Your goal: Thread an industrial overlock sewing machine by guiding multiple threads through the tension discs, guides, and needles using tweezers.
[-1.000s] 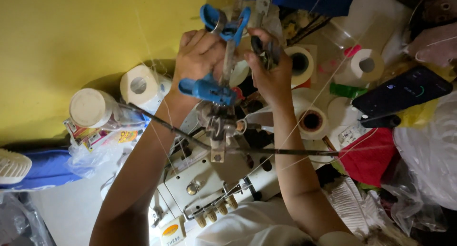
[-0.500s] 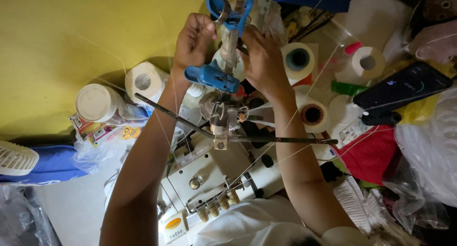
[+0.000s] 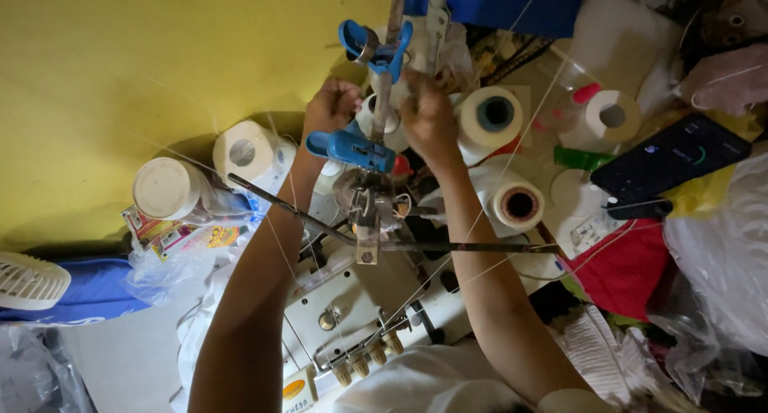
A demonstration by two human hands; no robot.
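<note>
My left hand is closed in a fist beside the upright metal thread stand pole, just above a blue clip clamped on it. My right hand is on the other side of the pole, fingers pinched together near a second blue clip; fine white thread runs by it, but whether it is held I cannot tell. Below both hands sits the white overlock sewing machine with its tension knobs. White thread cones stand right of my right hand.
A yellow wall fills the left. White rolls, a lidded white jar, a small white fan, a dark phone, red cloth and plastic bags crowd around the machine. A thin metal thread guide bar crosses in front.
Both hands have stayed at the pole while the view shifted, so everything sits a little lower in the frame. My left fist has closed tighter beside the pole.
</note>
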